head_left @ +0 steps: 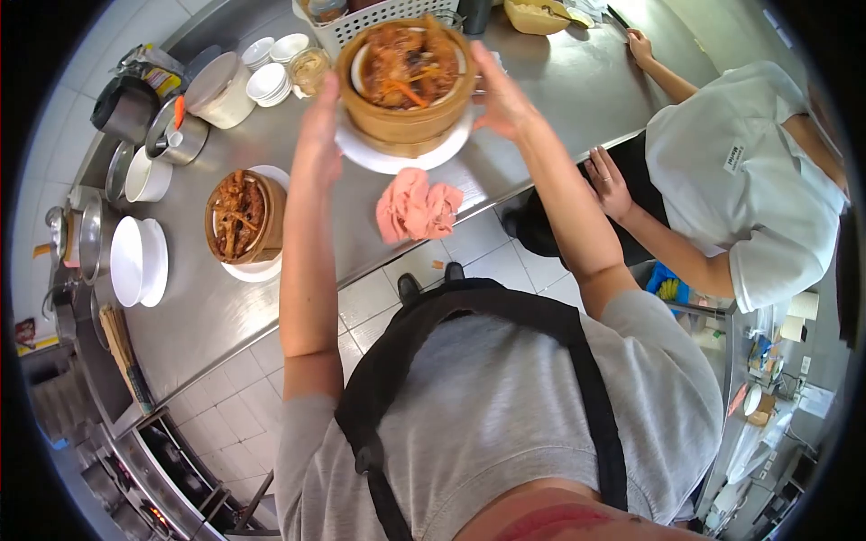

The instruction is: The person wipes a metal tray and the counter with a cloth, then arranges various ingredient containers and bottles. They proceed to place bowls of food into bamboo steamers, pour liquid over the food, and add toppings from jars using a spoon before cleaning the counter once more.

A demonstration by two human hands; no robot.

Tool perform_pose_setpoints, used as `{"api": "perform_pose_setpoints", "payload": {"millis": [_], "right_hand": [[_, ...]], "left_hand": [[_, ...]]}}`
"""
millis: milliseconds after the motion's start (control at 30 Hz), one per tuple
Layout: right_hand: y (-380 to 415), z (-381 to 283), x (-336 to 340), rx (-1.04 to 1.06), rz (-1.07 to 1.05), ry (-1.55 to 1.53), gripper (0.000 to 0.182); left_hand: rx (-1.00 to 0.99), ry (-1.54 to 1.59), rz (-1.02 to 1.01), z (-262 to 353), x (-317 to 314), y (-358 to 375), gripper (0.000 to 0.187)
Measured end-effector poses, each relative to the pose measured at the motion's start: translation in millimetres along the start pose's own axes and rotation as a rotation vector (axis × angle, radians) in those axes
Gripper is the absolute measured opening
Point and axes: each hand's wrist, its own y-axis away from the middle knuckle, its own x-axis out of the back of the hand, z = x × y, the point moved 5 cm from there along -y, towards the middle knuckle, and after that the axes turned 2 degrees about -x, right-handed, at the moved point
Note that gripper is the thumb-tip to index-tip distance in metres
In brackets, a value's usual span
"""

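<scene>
A round bamboo steamer (406,123) is between my two hands, over the metal counter. My left hand (317,131) grips its left side and my right hand (505,101) its right, both with the fingers partly hidden. Brown, glossy food (410,65) with orange strips fills the steamer. A white plate (397,165) shows under it. Just below the plate in view lies a crumpled pink cloth (419,207), near the counter's front edge. Left of my left forearm, a second bamboo steamer (269,219) with similar brown food rests on another white plate (255,270).
On the counter (216,311) stand stacked white plates (135,261), small white bowls (268,84), a white tub (221,90) and metal pots (180,135). A white perforated basket (361,27) is behind the held steamer. A person in a white shirt (749,171) stands close on the right.
</scene>
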Motion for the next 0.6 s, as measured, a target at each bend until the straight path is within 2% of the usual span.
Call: {"api": "perform_pose_setpoints", "payload": {"millis": [67,100,200,233,267,333,400,467,500,533,600], "right_hand": [[16.0,-9.4,33.9,-0.004,0.151,-0.028,0.096],[22.0,-11.1,54.4,0.031,0.230,-0.014,0.097],[39.6,-14.4,103.3,0.027,0.375,-0.048,0.095],[37.2,-10.4,127.1,-0.009,0.412,-0.075,0.092],[35.1,-2.1,153.9,-0.045,0.457,-0.105,0.089],[34.3,4.2,199.6,-0.095,0.461,-0.089,0.083],[32.4,1.9,220.0,-0.075,0.456,-0.085,0.078],[41.0,-4.7,226.2,-0.085,0.619,-0.069,0.076],[35.2,0.3,242.1,-0.130,0.643,-0.094,0.076],[33.9,-2.0,249.6,-0.135,0.628,-0.088,0.076],[28.1,-8.6,251.1,-0.056,0.557,-0.022,0.094]], "left_hand": [[-0.017,0.042,-0.149,-1.5,-43.1,-3.7,0.080],[-0.022,0.052,-0.138,-4.9,-62.3,-10.8,0.080],[0.091,0.119,-0.376,-25.0,-128.2,-29.1,0.077],[0.033,0.178,-0.388,-14.2,-148.1,-15.2,0.072],[0.086,0.282,-0.439,-29.1,-169.3,-28.1,0.065],[0.116,0.102,-0.384,-46.7,-200.1,-46.6,0.059],[0.127,0.113,-0.375,-67.3,-230.0,-65.8,0.058],[0.140,-0.005,-0.386,-85.8,-252.6,-85.8,0.057],[0.163,0.075,-0.420,-90.3,-262.2,-91.5,0.058],[0.161,0.078,-0.404,-110.4,-276.9,-112.4,0.058],[0.003,0.231,-0.522,-143.2,-313.5,-155.3,0.060]]}}
